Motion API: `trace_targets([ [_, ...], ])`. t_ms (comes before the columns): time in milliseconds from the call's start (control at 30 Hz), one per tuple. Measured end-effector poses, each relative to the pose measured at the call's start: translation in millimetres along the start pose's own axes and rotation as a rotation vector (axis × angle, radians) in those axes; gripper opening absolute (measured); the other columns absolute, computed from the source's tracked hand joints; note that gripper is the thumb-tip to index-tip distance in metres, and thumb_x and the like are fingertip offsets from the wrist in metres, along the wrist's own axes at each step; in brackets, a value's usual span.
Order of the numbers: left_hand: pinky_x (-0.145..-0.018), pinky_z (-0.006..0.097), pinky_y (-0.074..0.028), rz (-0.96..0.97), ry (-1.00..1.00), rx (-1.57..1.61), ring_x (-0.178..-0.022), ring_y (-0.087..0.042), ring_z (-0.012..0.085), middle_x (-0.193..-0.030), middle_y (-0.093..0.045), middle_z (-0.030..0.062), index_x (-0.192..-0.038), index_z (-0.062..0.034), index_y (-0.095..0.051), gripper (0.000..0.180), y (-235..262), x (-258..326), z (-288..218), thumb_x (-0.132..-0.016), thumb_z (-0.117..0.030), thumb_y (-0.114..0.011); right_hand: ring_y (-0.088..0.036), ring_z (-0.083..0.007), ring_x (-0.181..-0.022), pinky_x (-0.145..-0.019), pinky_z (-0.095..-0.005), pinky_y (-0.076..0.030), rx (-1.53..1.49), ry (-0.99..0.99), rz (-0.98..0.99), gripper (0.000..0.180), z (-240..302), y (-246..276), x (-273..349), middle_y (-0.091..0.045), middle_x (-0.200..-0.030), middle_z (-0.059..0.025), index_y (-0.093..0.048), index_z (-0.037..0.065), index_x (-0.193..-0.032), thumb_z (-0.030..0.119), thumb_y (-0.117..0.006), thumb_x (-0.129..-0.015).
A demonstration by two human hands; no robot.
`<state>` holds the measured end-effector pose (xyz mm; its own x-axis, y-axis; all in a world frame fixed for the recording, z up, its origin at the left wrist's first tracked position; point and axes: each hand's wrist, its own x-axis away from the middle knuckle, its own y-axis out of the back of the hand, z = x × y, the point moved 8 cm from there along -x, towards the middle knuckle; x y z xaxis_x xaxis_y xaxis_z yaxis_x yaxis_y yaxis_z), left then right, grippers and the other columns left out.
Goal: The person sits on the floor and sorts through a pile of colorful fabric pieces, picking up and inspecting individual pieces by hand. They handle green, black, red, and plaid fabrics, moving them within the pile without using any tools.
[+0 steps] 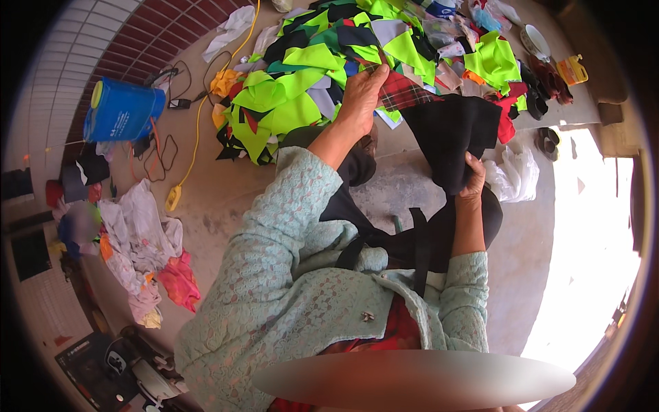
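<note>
My left hand [364,99] pinches a red plaid cloth [405,90] in front of me, over the near edge of a heap of fabric scraps [309,75]. Lower and to the right, my right hand [471,177] is closed on a black cloth [449,130], which spreads up and leftward from the fingers. The plaid cloth meets the black cloth's upper edge; I cannot tell whether they are joined. Bright yellow-green pieces make up much of the heap, mixed with black, grey, green and red ones.
A blue tank [123,112] stands at the left, near a yellow cable [199,130] ending in a yellow socket [174,198]. White and pink clothes [147,233] lie below it. To the right are a white plastic bag [513,175], dark shoes [547,142] and a yellow jug [572,70].
</note>
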<state>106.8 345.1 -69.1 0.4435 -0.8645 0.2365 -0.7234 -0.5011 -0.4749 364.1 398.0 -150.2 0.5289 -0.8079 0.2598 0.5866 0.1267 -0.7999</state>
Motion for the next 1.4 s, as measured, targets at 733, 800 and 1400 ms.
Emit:
trace_targets([
  [733,-0.071,0.024,-0.048,0.071,-0.140,0.108,-0.076,-0.060,0.0116,-0.086,-0.063,0.0052,-0.094,0.0003,-0.058,0.018,-8.8,9.8,-30.3,-0.082,-0.013,-0.060,-0.064,-0.0270,-0.084,-0.081,-0.0362,-0.052,0.072,0.048,-0.023,0.027,-3.3,30.1,-10.2,-0.065,-0.095,-0.0162,-0.059,-0.007,-0.100,0.008,-0.059,-0.077],
  [800,-0.068,0.023,-0.046,-0.051,-0.184,-0.058,-0.072,-0.057,0.0087,-0.083,-0.061,0.0035,-0.091,0.0008,-0.059,0.016,6.7,10.5,-39.2,-0.082,-0.012,-0.061,-0.064,-0.0267,-0.086,-0.082,-0.0364,-0.051,0.073,0.034,-0.018,0.027,-4.8,23.6,-7.4,-0.064,-0.096,-0.0162,-0.059,-0.006,-0.100,0.008,-0.058,-0.077],
  [1400,-0.080,0.039,-0.048,-0.072,-0.190,-0.256,-0.097,-0.057,0.0258,-0.106,-0.058,0.0133,-0.112,-0.0011,-0.052,0.038,59.7,-17.5,-78.4,-0.082,-0.021,-0.063,-0.063,-0.0237,-0.089,-0.081,-0.0343,-0.052,0.113,0.006,-0.004,0.046,-6.3,1.7,-4.7,-0.061,-0.104,-0.0127,-0.048,0.001,-0.119,0.001,-0.059,-0.075],
])
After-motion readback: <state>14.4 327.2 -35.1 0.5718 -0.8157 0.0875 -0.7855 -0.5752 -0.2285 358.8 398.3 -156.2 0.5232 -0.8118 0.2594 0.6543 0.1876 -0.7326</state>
